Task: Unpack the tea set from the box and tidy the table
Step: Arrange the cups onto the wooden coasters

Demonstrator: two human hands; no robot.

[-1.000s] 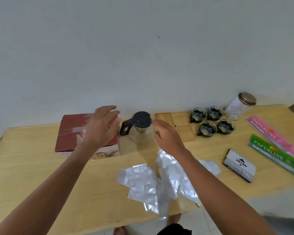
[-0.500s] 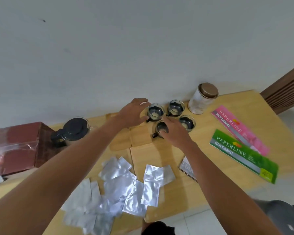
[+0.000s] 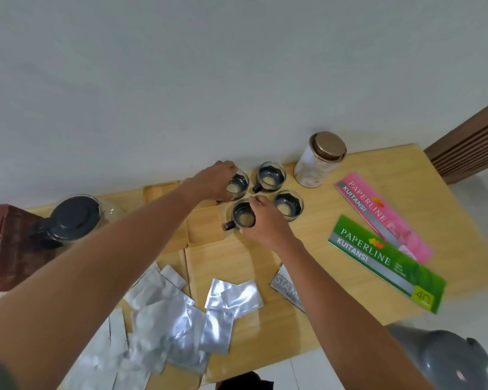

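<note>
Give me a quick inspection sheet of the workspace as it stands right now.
Surface: light wooden table against a pale wall, crowded.
Job's things: four glass cups with dark holders; left hand on the rear-left cup, right hand on the near cup; the other two untouched. Teapot with dark lid at left, dark red box beside it, wooden coasters under the arms.
Clutter: silver foil pouches scattered near the front edge, green and pink Paperline booklets, stamp pad box, lidded canister.
Grips: both hands closed on cups.
Cables: nothing seen.
Surroundings: grey rounded object on the floor, wooden slats at right.
</note>
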